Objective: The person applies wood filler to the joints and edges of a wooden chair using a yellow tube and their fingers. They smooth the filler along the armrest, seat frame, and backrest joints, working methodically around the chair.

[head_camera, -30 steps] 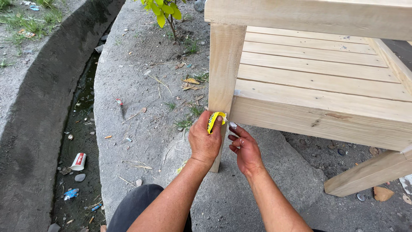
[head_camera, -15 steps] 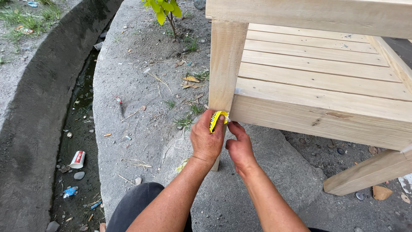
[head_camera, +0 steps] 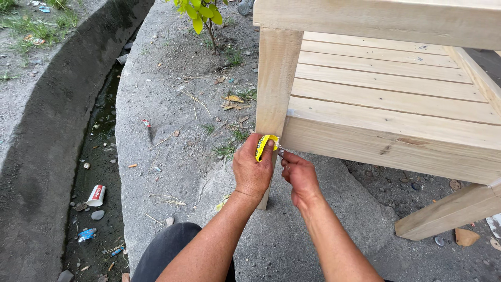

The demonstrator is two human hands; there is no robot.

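Item: small yellow tube (head_camera: 262, 146), pinched in the fingers of the left hand (head_camera: 254, 169) against the front leg (head_camera: 275, 89) of a pale wooden bench (head_camera: 386, 99). Right hand (head_camera: 300, 175) just beside it, fingers narrowed at the tube's tip; what they grip, if anything, cannot be told. Handling, judged: light, soft-walled, squeezable; best held mid-body, gently.
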